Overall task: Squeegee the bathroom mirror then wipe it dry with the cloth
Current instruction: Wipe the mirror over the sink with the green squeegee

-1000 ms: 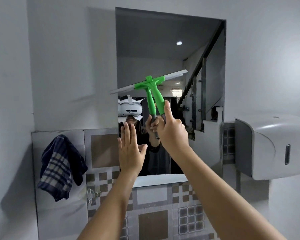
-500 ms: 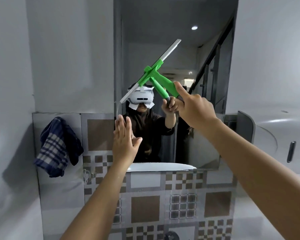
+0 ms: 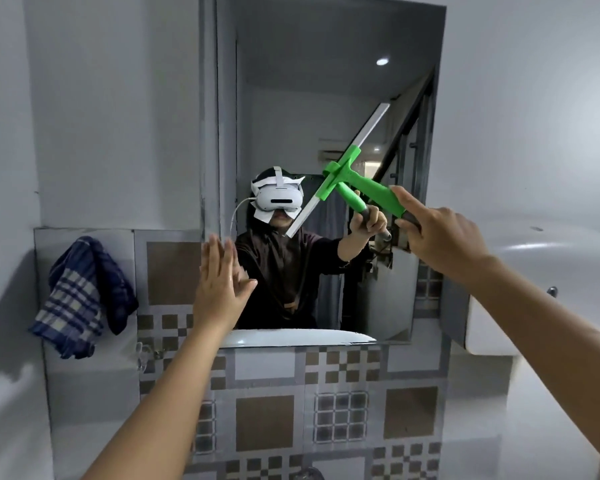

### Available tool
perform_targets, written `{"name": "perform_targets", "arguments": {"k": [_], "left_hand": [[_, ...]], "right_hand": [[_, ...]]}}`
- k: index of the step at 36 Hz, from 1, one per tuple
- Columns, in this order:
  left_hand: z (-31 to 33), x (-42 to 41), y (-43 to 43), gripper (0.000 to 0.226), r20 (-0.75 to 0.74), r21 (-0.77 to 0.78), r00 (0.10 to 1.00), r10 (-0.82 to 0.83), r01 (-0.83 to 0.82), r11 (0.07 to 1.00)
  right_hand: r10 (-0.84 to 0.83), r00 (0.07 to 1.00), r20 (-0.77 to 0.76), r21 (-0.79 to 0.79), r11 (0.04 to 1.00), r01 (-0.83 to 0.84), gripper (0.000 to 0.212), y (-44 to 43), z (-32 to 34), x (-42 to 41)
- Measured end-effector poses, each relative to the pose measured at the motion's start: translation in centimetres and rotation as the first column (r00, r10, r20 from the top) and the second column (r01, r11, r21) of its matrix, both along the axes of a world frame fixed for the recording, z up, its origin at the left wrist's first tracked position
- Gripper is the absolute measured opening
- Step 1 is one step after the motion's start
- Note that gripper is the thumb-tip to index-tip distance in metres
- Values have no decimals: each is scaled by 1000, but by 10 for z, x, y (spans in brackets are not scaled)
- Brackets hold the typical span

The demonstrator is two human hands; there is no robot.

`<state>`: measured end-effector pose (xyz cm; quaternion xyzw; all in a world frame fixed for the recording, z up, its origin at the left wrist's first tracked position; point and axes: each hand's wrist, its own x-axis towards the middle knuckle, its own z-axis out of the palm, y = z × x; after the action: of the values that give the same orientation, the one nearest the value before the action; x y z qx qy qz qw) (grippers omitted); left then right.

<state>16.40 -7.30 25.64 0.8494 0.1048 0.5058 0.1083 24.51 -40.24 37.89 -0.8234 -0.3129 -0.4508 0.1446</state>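
Note:
The wall mirror (image 3: 312, 91) fills the upper middle of the head view. My right hand (image 3: 440, 237) grips the dark end of a green squeegee (image 3: 368, 188), thumb laid along the handle. Its white blade slants steeply against the right half of the glass, top end up and to the right. My left hand (image 3: 219, 285) is flat with fingers together and pointing up, at the mirror's lower left edge; I cannot tell whether it touches. A blue and white checked cloth (image 3: 80, 299) hangs on the wall to the left of the mirror.
A white wall dispenser (image 3: 541, 271) juts out at the right, close beside the mirror. Brown and grey patterned tiles (image 3: 271, 420) cover the wall below the glass. A small fitting (image 3: 142, 355) sticks out of the tiles under the cloth.
The blade has tilted from nearly level to steeply slanted and moved across to the right half of the mirror. My left hand has stayed at the lower left edge.

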Motion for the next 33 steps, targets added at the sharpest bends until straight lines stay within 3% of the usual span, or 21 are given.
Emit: {"name": "perform_targets", "arguments": {"k": [15,22,33], "left_hand": [[7,-6,-11,97,-37,-76,999,31,-33,997],[8,-7,-9,100,-54,-79,998,28,-32,996],[7,-7,-10,104,-38,-62,999,21,-23,998]], "right_hand": [[37,995,-88,114,993,-27,56,1,-31,0],[45,979,-199,180,984,-9,54,7,-45,-12],[141,934,-329,378,926,-7,54,28,-83,-27]]}}
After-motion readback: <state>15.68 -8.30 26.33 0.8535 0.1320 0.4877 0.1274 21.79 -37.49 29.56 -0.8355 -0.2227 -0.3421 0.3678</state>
